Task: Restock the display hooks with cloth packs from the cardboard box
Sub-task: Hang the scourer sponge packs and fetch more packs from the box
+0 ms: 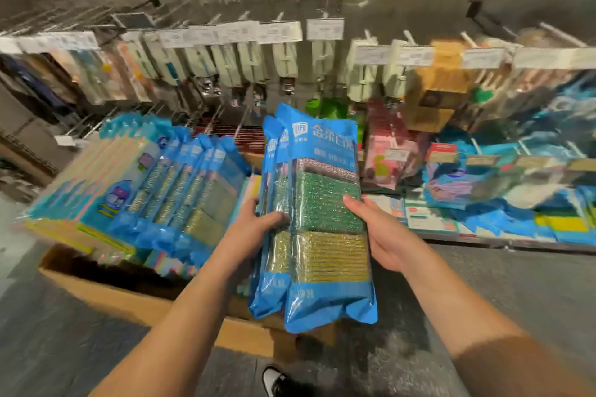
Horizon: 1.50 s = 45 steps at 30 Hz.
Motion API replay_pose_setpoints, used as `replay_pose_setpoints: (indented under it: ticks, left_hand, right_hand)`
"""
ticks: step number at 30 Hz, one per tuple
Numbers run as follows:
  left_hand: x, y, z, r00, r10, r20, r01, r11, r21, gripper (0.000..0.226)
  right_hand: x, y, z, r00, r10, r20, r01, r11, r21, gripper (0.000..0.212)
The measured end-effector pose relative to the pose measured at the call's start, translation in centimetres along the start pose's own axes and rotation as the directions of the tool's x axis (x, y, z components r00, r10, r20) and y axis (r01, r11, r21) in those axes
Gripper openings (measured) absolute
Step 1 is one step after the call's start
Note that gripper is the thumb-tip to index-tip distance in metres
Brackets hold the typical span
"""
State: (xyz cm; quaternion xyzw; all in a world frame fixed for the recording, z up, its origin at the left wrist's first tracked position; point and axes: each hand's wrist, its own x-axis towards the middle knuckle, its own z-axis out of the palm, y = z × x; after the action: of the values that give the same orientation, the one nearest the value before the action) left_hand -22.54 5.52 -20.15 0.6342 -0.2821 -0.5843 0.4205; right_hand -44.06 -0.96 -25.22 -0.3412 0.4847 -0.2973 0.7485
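**Both hands around a stack of blue cloth packs**

We see a small stack of cloth packs (325, 219) held upright between our two hands, above the near right corner of the cardboard box (135, 296). The front pack is a glossy blue plastic sleeve with white printed characters at the top and a clear window showing three rectangular pads: a silvery pink one, a glittery green one, and a gold one at the bottom. At least two more packs of the same kind sit behind it on the left.

Our left hand (254, 222) grips the left edge of the stack, fingers curled onto the front. Our right hand (377, 229) clasps the right edge, thumb lying across the green pad.

The box is plain brown board, open at the top, with more blue packs (180, 190) leaning out of it at the far left. Beyond it, metal display hooks (225, 126) jut toward us, several of them bare rods. To the right lies grey floor (503, 293), and a dark shoe (277, 380) shows at the near edge.
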Motion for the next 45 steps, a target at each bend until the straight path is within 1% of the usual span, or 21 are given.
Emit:
replay_pose_setpoints:
  ticks: [2, 4, 7, 10, 15, 20, 22, 23, 25, 26, 27, 28, 29, 30, 31, 32, 34, 37, 38, 42, 45]
  left_hand:
    - [-1.3, -1.5, 4.4, 0.998, -0.015, 0.058, 0.016, 1.0, -0.016, 0.079]
    - [-2.7, -3.3, 9.2, 0.993, -0.036, 0.108, 0.037, 0.999, -0.004, 0.087]
    - [-4.5, -6.0, 17.1, 0.977, -0.055, 0.208, 0.052, 0.998, 0.023, 0.098]
    - [-6.1, -7.6, 25.2, 0.928, -0.122, 0.353, 0.124, 0.992, 0.018, 0.081]
    - [-6.9, -9.4, 37.6, 0.761, -0.234, 0.606, 0.147, 0.971, 0.19, 0.087]
    - [-6.5, -10.6, 49.6, 0.55, -0.381, 0.743, 0.214, 0.924, 0.315, 0.078]
    - [-6.8, -10.8, 54.8, 0.503, -0.393, 0.77, 0.223, 0.919, 0.324, 0.075]
    - [-7.2, -10.8, 57.5, 0.497, -0.402, 0.769, 0.212, 0.916, 0.342, 0.063]
    - [-7.1, -11.1, 62.6, 0.516, -0.394, 0.76, 0.162, 0.917, 0.365, 0.025]
    - [-6.5, -11.4, 65.1, 0.506, -0.394, 0.767, 0.138, 0.915, 0.379, 0.02]
    - [-5.9, -11.4, 67.8, 0.488, -0.402, 0.775, 0.112, 0.909, 0.402, 0.027]
    - [-4.8, -11.6, 70.4, 0.463, -0.395, 0.794, 0.086, 0.911, 0.403, 0.046]
    - [-3.8, -11.5, 73.0, 0.459, -0.391, 0.798, 0.081, 0.912, 0.401, 0.073]
    - [-2.4, -11.9, 75.7, 0.446, -0.386, 0.808, 0.07, 0.914, 0.399, 0.096]
    - [-1.5, -11.6, 79.1, 0.437, -0.399, 0.806, 0.053, 0.906, 0.42, 0.109]
    - [-0.8, -11.5, 81.0, 0.403, -0.393, 0.827, 0.015, 0.906, 0.423, 0.108]
    - [-0.5, -10.3, 86.3, 0.342, -0.398, 0.851, -0.036, 0.899, 0.435, 0.092]
    - [-0.1, -9.4, 94.0, 0.353, -0.441, 0.825, 0.069, 0.892, 0.448, 0.02]
    - [0.2, -9.4, 96.2, 0.334, -0.454, 0.826, 0.075, 0.887, 0.456, 0.013]
    - [-0.2, -8.5, 104.8, 0.334, -0.45, 0.828, 0.062, 0.887, 0.457, 0.007]
    - [-0.2, -8.7, 111.1, 0.331, -0.477, 0.814, 0.089, 0.875, 0.477, 0.039]
  right_hand:
    - [-3.7, 0.7, -4.7, 0.998, 0.027, -0.051, -0.024, 0.998, 0.062, 0.109]
    - [-7.5, 1.6, -10.0, 0.991, 0.097, -0.093, -0.078, 0.978, 0.193, 0.114]
    - [-14.1, 2.7, -17.8, 0.98, 0.156, -0.122, -0.111, 0.942, 0.316, 0.07]
    - [-20.6, 3.7, -25.1, 0.959, 0.165, -0.229, -0.065, 0.919, 0.389, 0.054]
    - [-29.3, 4.9, -35.5, 0.909, 0.152, -0.387, 0.061, 0.872, 0.486, 0.049]
    - [-34.2, 5.4, -43.6, 0.849, 0.166, -0.501, 0.142, 0.843, 0.52, 0.051]
    - [-35.3, 5.1, -47.0, 0.81, 0.165, -0.563, 0.186, 0.838, 0.513, 0.063]
    - [-35.7, 4.7, -48.5, 0.789, 0.165, -0.592, 0.203, 0.839, 0.505, 0.066]
    - [-36.3, 3.5, -51.9, 0.727, 0.133, -0.673, 0.268, 0.848, 0.457, 0.055]
    - [-36.6, 2.8, -53.6, 0.693, 0.104, -0.714, 0.297, 0.861, 0.413, 0.044]
    - [-36.9, 2.1, -55.4, 0.666, 0.079, -0.742, 0.302, 0.881, 0.365, 0.034]
    - [-37.2, 1.4, -57.3, 0.646, 0.05, -0.762, 0.293, 0.905, 0.307, 0.03]
    - [-37.5, 0.7, -59.2, 0.627, 0.018, -0.779, 0.28, 0.928, 0.247, 0.037]
    - [-37.8, 0.0, -61.3, 0.608, 0.0, -0.794, 0.256, 0.946, 0.196, 0.055]
    - [-38.3, -1.1, -63.8, 0.577, 0.001, -0.817, 0.227, 0.96, 0.162, 0.069]
    - [-38.6, -1.8, -65.1, 0.568, 0.009, -0.823, 0.231, 0.958, 0.169, 0.073]
    - [-39.3, -3.9, -68.8, 0.558, 0.025, -0.83, 0.289, 0.931, 0.222, 0.072]
    - [-41.0, -6.9, -74.5, 0.541, 0.011, -0.841, 0.291, 0.936, 0.2, 0.092]
    - [-41.6, -7.6, -76.5, 0.525, -0.014, -0.851, 0.306, 0.936, 0.174, 0.093]
    - [-43.2, -10.9, -84.8, 0.403, -0.056, -0.914, 0.365, 0.925, 0.104, 0.075]
    - [-44.4, -13.2, -92.0, 0.302, -0.096, -0.949, 0.441, 0.896, 0.049, 0.065]
